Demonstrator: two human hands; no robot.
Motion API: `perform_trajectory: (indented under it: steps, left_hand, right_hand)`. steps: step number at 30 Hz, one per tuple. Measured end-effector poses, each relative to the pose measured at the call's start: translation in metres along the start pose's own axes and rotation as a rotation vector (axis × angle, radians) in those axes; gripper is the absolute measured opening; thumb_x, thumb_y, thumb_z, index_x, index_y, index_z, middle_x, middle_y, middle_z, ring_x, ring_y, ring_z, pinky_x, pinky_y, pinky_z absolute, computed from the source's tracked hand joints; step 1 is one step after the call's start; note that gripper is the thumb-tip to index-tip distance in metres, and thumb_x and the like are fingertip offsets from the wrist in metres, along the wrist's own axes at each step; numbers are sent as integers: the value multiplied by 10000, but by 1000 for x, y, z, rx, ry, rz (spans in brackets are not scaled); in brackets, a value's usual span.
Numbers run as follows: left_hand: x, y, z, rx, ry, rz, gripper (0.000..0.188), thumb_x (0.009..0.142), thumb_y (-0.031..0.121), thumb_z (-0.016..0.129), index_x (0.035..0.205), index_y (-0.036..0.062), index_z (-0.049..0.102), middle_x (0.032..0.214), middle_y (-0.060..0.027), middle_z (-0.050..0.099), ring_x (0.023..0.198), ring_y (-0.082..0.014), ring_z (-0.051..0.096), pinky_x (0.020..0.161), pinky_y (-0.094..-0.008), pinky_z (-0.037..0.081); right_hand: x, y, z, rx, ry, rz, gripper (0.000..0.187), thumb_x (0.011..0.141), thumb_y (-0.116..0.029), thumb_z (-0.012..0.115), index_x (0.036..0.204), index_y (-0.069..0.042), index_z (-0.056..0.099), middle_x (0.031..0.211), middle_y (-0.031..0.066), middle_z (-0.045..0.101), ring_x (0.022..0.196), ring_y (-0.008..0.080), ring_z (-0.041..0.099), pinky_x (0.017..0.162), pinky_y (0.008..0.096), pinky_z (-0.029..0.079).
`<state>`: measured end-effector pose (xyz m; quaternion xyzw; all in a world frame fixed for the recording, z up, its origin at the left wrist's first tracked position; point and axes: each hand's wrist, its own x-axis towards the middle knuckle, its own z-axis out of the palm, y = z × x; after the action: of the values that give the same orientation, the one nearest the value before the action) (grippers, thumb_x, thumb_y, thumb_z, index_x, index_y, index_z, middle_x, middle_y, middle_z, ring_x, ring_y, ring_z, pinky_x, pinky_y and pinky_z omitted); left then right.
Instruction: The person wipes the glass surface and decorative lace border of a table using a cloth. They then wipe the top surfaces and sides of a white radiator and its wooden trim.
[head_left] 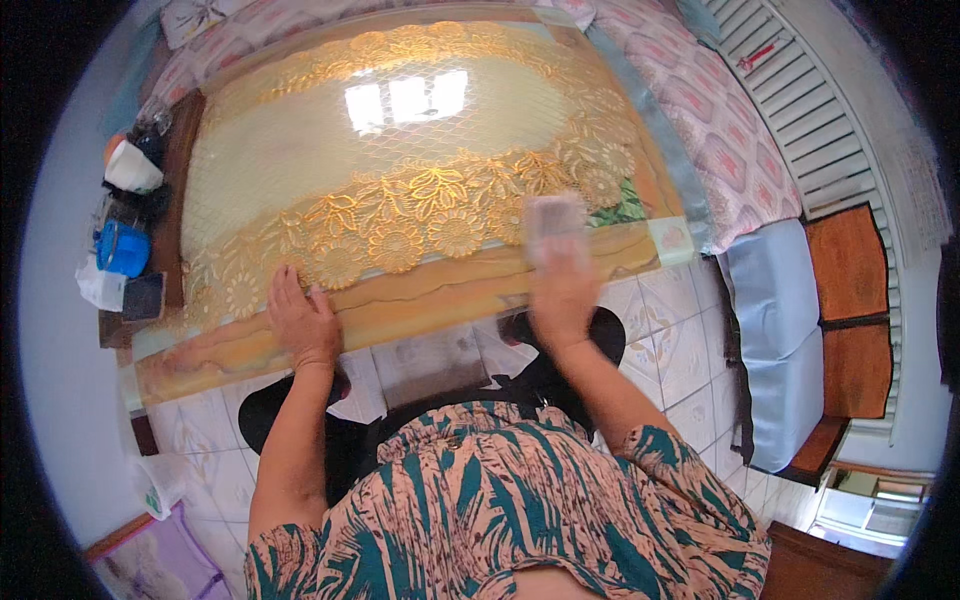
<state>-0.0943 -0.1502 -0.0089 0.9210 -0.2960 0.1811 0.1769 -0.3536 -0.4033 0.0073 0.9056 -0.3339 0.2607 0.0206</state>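
A person's left hand (303,318) and right hand (563,300) work well apart at the near edge of a gold lace-patterned table cover (300,155), the right with a pale, blurred pad (556,225). Sliding the pad well would seem to call for flat, even pressure, the left hand bracing the cover against creases. The left lies palm down, fingers slightly spread, holding nothing. The right appears closed around the pad, just ahead of its wrist over the cover; blur hides the exact grip, and whether pad and cover touch cannot be told. Just beyond, to its right, is a green leafy patch (622,208).
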Motion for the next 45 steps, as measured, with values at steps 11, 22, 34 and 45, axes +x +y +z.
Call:
perform_trajectory:
  steps: [11, 22, 34, 45]
  left_hand:
    - [3, 8, -9, 37, -89, -54, 488, 869, 208, 539, 1316, 34, 449, 1402, -126, 445, 1308, -322, 380, 1083, -446, 288]
    - [3, 3, -8, 32, -47, -23, 464, 876, 203, 532, 1305, 38, 467, 1390, -123, 454, 1301, -325, 386, 1085, -446, 286]
    - [2, 9, -13, 25, -36, -32, 474, 879, 207, 531, 1313, 33, 456, 1402, -127, 439, 1315, -317, 373, 1084, -450, 277]
    - [5, 12, -22, 26, -112, -71, 479, 886, 200, 520, 1322, 21, 436, 1415, -133, 419, 1334, -318, 346, 1097, -449, 259]
  right_hand:
    - [-7, 157, -14, -197, -77, 180, 427, 815, -185, 548, 1233, -99, 562, 1278, 145, 551, 1081, 310, 553, 870, 473, 440]
    - [41, -22, 27, 138, 44, -15, 320, 805, -142, 535, 1114, -101, 608, 1078, 138, 599, 962, 365, 553, 783, 498, 441]
    - [63, 113, 16, -138, -26, 163, 356, 792, -208, 573, 1136, -128, 618, 1152, 117, 599, 997, 341, 559, 821, 503, 449]
    - [76, -75, 57, 123, -171, -23, 457, 788, -151, 554, 1242, -109, 540, 1190, 142, 568, 1056, 331, 523, 820, 473, 428]
